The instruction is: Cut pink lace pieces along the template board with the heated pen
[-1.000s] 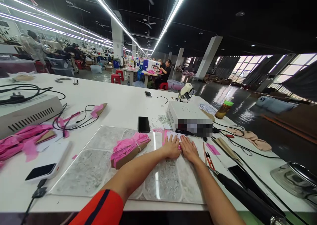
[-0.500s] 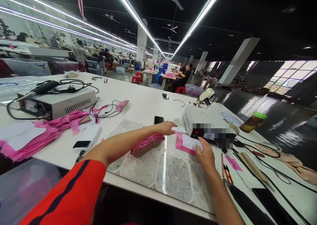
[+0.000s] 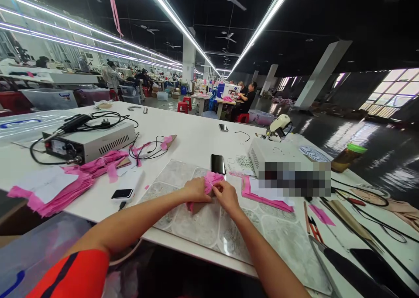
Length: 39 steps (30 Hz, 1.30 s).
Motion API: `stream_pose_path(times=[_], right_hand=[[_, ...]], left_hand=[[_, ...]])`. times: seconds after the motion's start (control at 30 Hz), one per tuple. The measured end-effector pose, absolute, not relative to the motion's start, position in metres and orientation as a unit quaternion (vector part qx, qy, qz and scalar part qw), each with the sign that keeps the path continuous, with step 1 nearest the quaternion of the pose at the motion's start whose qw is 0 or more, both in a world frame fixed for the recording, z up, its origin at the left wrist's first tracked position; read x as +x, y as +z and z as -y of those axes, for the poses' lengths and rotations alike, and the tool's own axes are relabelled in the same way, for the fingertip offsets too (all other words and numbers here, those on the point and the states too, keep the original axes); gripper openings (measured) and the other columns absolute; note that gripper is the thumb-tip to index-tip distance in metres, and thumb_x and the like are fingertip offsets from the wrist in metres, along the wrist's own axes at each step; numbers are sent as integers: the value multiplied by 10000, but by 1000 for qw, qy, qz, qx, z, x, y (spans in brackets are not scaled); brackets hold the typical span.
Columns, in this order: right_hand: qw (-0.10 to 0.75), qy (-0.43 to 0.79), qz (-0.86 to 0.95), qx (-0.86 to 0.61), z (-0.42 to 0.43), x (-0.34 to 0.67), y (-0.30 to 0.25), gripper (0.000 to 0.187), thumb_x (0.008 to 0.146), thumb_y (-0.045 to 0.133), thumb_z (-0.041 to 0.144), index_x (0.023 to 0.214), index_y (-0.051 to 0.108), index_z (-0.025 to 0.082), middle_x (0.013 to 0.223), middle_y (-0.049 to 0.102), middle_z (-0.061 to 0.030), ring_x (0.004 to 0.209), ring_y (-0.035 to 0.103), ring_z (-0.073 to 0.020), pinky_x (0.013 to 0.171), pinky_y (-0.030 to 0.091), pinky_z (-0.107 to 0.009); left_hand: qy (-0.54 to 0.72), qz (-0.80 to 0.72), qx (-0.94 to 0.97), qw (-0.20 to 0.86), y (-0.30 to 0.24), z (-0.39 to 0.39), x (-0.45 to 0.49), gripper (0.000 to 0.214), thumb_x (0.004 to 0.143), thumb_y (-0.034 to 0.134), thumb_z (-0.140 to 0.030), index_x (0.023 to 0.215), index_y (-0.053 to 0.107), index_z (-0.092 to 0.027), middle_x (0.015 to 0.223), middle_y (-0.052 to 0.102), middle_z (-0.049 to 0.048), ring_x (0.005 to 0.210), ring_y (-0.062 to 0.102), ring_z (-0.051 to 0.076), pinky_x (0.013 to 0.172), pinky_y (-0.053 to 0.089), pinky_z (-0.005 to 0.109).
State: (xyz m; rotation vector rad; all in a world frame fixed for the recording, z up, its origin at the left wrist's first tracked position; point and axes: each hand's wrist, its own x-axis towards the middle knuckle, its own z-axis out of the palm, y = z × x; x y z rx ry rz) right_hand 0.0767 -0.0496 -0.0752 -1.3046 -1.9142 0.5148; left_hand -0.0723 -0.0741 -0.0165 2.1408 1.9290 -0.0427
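Both my hands are on a tied bundle of pink pieces backed with brown card (image 3: 209, 182), which lies on a clear plate over grey patterned sheets (image 3: 196, 221). My left hand (image 3: 195, 190) curls over the bundle's left side. My right hand (image 3: 225, 194) pinches it from the right, fingers closed. A flat pink piece with a white sheet on it (image 3: 266, 195) lies just right of my hands, in front of a white machine box (image 3: 281, 160). A black phone (image 3: 218, 163) lies behind the bundle.
A grey power unit with cables (image 3: 90, 143) and heaps of pink pieces (image 3: 62, 184) lie at the left, with a second phone (image 3: 122, 194). Scissors, tools and black cables (image 3: 347, 221) crowd the right. A jar (image 3: 347, 157) stands far right. People sit sewing at tables behind.
Both hands left the flat pink piece by the machine and came together on the tied pink bundle. My view swung left and down.
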Motion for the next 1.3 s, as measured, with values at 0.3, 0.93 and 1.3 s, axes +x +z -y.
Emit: stream_pose_path(times=[0.3, 0.93, 1.3], right_hand=[[367, 173, 744, -531, 58, 74, -80, 192, 789, 493, 242, 782, 681, 207, 802, 659, -33, 732, 575, -157, 722, 437, -285], [433, 424, 647, -462, 57, 58, -70, 216, 743, 523, 364, 606, 532, 197, 548, 537, 34, 531, 480, -101, 512, 374, -222], [390, 592, 586, -392, 75, 61, -46, 312, 654, 651, 481, 630, 488, 217, 386, 348, 110, 291, 217, -45, 300, 144, -208]], left_hand=[[25, -652, 754, 73, -36, 82, -70, 704, 686, 673, -499, 1226, 442, -111, 1195, 583, 174, 1114, 568, 327, 904, 465, 384], [7, -635, 772, 28, -18, 74, -76, 629, 689, 629, -241, 1255, 367, -158, 1198, 551, 154, 1083, 583, 317, 877, 466, 398], [35, -604, 793, 70, -5, 77, -92, 597, 684, 635, -366, 1220, 434, -197, 1070, 658, 95, 952, 647, 305, 745, 485, 337]])
